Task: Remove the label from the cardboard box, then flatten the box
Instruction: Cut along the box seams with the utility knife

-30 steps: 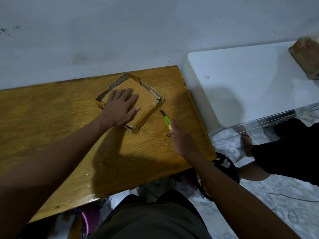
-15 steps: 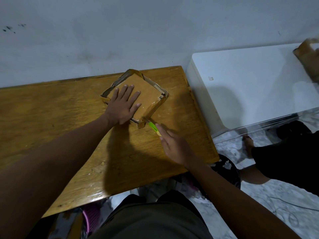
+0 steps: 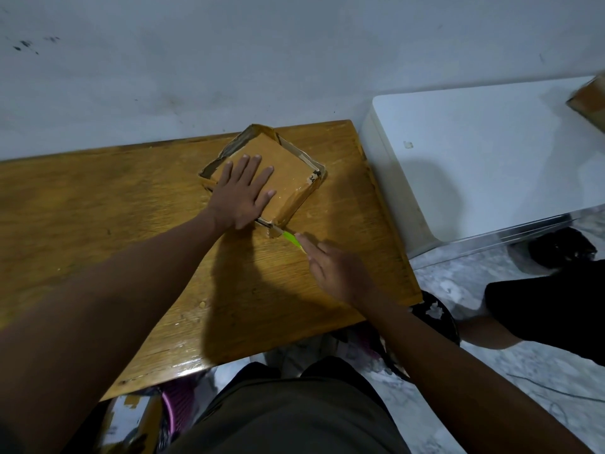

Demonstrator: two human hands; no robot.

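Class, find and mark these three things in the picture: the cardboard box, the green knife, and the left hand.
cardboard box (image 3: pixel 288 165), head view, bare top face.
green knife (image 3: pixel 292 239), head view, green handle.
left hand (image 3: pixel 242 194), head view, back of hand.

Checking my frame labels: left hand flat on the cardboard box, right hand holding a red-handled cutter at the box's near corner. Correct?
Not quite: the cutter handle is green, not red, as the head view shows. The rest holds: the left hand lies flat on the cardboard box, and the right hand holds the cutter with its tip at the box's near corner.
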